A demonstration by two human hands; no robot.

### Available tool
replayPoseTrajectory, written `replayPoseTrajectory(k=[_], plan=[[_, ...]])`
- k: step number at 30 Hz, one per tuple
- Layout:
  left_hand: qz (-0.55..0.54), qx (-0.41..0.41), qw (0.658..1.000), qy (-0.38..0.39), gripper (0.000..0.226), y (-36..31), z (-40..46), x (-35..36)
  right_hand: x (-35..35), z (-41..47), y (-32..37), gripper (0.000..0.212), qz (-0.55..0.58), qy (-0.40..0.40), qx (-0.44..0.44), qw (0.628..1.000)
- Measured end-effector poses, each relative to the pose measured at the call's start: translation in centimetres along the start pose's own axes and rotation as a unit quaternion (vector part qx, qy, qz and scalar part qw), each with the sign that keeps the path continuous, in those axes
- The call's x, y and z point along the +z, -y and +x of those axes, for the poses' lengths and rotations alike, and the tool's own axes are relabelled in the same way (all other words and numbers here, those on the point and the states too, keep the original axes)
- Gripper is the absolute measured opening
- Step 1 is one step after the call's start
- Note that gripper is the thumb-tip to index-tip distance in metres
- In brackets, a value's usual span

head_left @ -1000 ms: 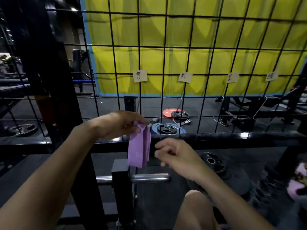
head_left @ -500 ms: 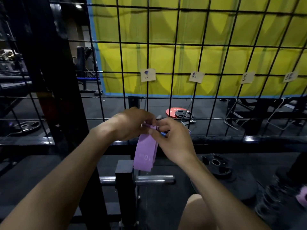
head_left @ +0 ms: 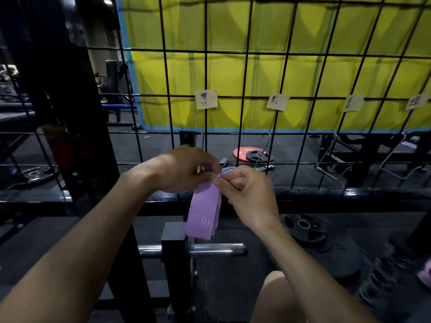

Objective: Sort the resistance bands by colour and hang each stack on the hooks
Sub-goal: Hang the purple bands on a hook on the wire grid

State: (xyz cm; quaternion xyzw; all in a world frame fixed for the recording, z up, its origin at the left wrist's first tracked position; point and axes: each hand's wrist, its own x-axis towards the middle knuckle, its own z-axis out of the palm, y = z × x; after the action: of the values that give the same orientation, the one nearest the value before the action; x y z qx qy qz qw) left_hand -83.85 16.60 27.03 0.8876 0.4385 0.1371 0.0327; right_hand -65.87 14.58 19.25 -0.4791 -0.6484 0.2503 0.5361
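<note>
Both hands work at the top of the purple band stack (head_left: 205, 213), which hangs in front of the wire grid (head_left: 245, 73), below its leftmost paper label (head_left: 206, 99). The left hand (head_left: 186, 167) and right hand (head_left: 247, 192) each keep a narrow pinching grip on the stack's upper fold. To do this well, I judge, keep the loops aligned and open the fold wide enough to slip over the hook under that label, which is largely hidden.

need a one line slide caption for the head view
Both hands, left and right, pinch the top of a purple resistance band before a wire grid.
</note>
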Motion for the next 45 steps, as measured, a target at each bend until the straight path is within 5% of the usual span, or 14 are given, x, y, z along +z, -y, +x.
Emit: replayPoseTrajectory(k=[19, 24, 29, 36, 40, 45], plan=[[-0.043, -0.017, 0.993, -0.112, 0.014, -0.1, -1.4, 2.4, -0.3, -0.5, -1.2, 0.012, 0.045, 0.052, 0.016, 0.997], [-0.009, -0.008, 0.975, -0.222, 0.037, -1.3, -3.7, 2.9, -1.9, -1.4, -1.3, 0.012, 0.05, 0.058, 0.007, 0.997], [-0.022, 0.064, 0.945, -0.319, 0.022, -5.7, -2.7, 4.2, -5.9, -3.4, -1.6, 0.008, 0.031, 0.048, 0.004, 0.998], [-0.155, 0.199, 0.952, -0.172, 0.009, -17.9, 6.1, 11.8, -19.9, -8.3, -5.6, 0.009, -0.041, -0.033, -0.009, 0.999], [-0.23, 0.225, 0.942, -0.093, 0.003, -26.8, 11.6, 17.1, -32.0, -14.4, -10.8, 0.007, -0.121, -0.144, 0.083, 0.979], [-0.229, 0.301, 0.924, 0.051, 0.006, -37.6, 17.1, 25.5, -44.3, -24.6, -16.5, 0.009, -0.134, -0.301, 0.248, 0.911]])
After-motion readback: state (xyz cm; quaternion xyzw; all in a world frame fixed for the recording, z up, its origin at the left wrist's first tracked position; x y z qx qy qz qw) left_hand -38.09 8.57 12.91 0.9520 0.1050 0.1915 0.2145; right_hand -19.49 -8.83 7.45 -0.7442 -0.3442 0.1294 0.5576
